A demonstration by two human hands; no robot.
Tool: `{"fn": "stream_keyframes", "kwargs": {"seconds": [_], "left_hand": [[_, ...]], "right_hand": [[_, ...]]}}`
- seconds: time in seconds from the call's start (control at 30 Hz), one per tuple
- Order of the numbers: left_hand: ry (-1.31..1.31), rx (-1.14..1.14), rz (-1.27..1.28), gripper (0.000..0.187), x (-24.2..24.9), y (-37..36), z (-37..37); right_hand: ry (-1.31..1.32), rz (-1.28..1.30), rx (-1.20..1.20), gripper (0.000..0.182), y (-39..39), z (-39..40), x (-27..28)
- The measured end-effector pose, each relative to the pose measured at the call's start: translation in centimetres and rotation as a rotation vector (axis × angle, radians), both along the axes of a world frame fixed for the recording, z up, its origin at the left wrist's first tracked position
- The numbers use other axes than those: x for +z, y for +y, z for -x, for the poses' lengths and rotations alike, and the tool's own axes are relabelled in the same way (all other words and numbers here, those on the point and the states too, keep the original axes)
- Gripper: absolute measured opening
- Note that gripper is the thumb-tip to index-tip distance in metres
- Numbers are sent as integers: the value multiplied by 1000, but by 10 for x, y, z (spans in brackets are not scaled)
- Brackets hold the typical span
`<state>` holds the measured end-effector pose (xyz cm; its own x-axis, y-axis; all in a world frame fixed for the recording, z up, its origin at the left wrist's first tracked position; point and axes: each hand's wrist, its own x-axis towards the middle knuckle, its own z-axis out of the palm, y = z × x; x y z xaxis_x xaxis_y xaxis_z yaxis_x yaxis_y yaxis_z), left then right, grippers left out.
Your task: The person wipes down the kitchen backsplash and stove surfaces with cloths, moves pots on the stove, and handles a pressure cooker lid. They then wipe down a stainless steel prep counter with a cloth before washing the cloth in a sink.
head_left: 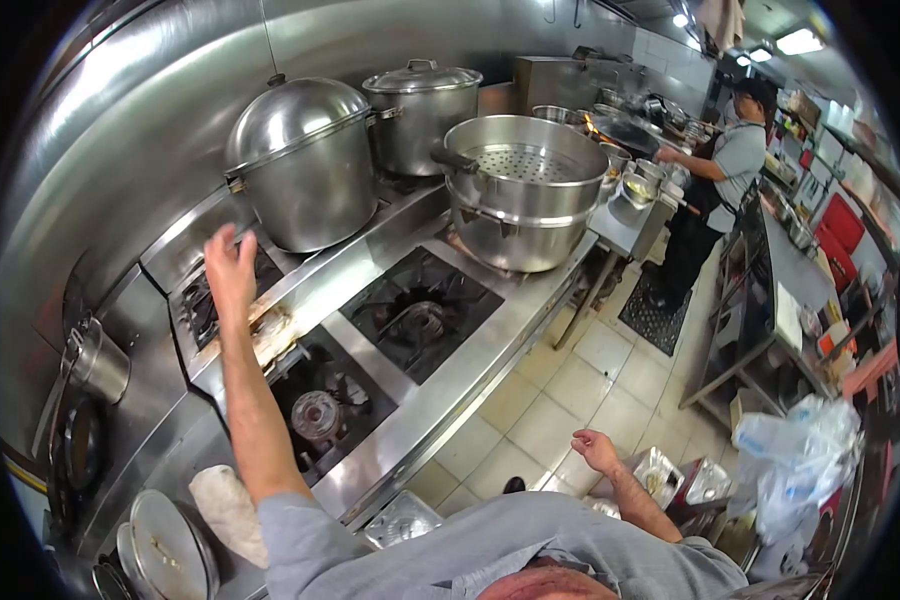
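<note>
The steel stove (435, 395) runs diagonally through the centre of the frame, its smooth top scuffed and shiny, browned with grime near my left forearm. On it, upper left of centre, stands the pot with the domed lid (310, 200), nearest to my left hand. It is a broad, straight-walled cylinder of dull brushed metal under a brighter rounded cover. I judge it stiff and hard to dent, heavy if full, though the lid hides the inside; the smooth wall would likely slip under a wet palm and may be hot. In the upper centre is the two-tier steamer (525, 185), wide and round, its upper floor pierced with holes. Behind, a smaller flat-lidded pot (425, 125) stands at the wall. Lower down, the burner grate (420, 315) is black, rough and rigid. The cloth (230, 510) at lower left looks soft and crumpled.

My left hand (232, 268) is raised at left, fingers parted and loosely bent, with nothing in it. My right hand (596, 452), lower right of centre, is half curled above the floor; I cannot tell how far it closes, and see nothing in it. Smallest is the side handle (235, 185) on the domed pot's left, to my mind a better hold than the bare wall.
</note>
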<state>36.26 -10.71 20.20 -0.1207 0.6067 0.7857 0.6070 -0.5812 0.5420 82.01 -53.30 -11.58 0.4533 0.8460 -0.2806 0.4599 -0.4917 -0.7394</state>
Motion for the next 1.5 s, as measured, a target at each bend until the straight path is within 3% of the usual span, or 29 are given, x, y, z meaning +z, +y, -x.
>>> {"fn": "stream_keyframes", "kwargs": {"seconds": [0.2,0.27,0.33,0.4,0.43,0.47,0.5,0.53,0.6,0.63,0.67,0.73,0.8,1.03,1.17,1.3,1.5], "left_hand": [[250,217,19,50,105,107,-68],[290,268,15,52,128,138,-88],[314,341,142,56,151,176,-105],[376,375,120,60,164,220,-112],[385,406,180,61,173,238,-118],[393,436,242,62,181,257,-124],[388,434,290,63,186,280,-126],[382,432,277,63,193,294,-130],[383,448,433,65,201,319,-139],[384,437,421,65,205,331,-144],[378,456,459,64,206,346,-146],[368,494,535,63,211,369,-149],[454,476,543,60,214,385,-146],[561,405,547,48,209,469,-115],[601,429,548,44,222,433,-118],[616,406,376,44,247,417,-115],[768,461,75,46,277,361,-185]], "right_hand": [[-36,-69,-26,33,58,-113,-9],[24,-45,-145,32,70,-138,-21],[96,-15,-236,28,67,-162,-61],[-40,53,-138,23,52,-166,-61],[-9,105,-196,24,33,-183,-102],[13,-29,-255,24,7,-195,-144],[71,180,-380,18,-4,-190,-149],[-532,-147,49,17,-46,-217,-219],[-846,313,727,18,-62,-203,-165],[-679,422,680,18,-58,-195,-157],[-454,510,432,18,-51,-193,-150],[81,555,-310,18,-30,-184,-142],[228,512,-556,17,-11,-179,-134],[258,486,-607,17,26,-170,-123],[277,491,-647,16,25,-177,-128],[318,489,-703,16,20,-190,-136],[319,388,-664,16,25,-204,-169]]}}
